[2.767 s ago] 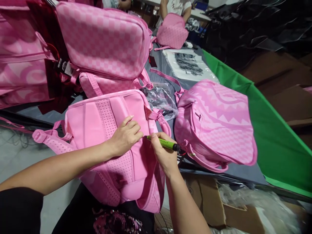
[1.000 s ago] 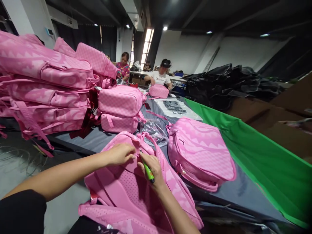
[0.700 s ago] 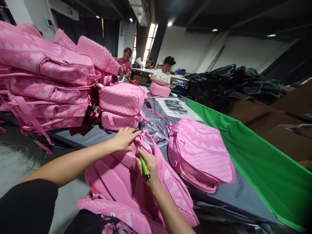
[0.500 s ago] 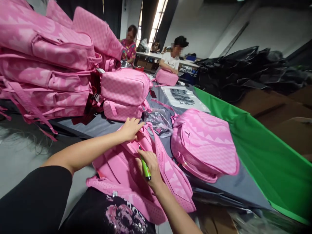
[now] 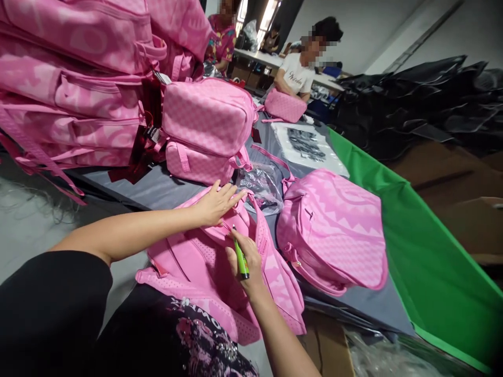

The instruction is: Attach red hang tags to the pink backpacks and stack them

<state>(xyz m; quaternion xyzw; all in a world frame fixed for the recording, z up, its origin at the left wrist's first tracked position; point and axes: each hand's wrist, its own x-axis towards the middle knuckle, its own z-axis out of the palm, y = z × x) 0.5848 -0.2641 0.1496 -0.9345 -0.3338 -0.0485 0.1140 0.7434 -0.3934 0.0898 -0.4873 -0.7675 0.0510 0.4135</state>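
A pink backpack (image 5: pixel 188 259) lies unfolded across my lap and the table edge, its straps and dotted padding facing up. My left hand (image 5: pixel 218 205) rests flat on its upper part with the fingers stretched and spread. In my right hand (image 5: pixel 248 256) is a bright green marker (image 5: pixel 240 256) with a black end, its tip pointing up toward the bag near my left hand. Whether the tip touches the fabric I cannot tell. To the right, a second pink backpack (image 5: pixel 334 225) with a jagged pattern lies on the table.
Stacked pink backpacks (image 5: pixel 102 99) rise at the left, beside a small checkered bag (image 5: pixel 208 118). A clear plastic bag (image 5: pixel 261 188) lies ahead, a flat plastic package (image 5: pixel 302 144) beyond. Green cloth (image 5: pixel 424 230) borders the right. A person (image 5: pixel 298 73) handles a pink bag (image 5: pixel 285 106) across the table.
My left hand's fingers have straightened and spread on the backpack. My right hand with the marker has shifted slightly right and up. The view has moved a little closer to the far table.
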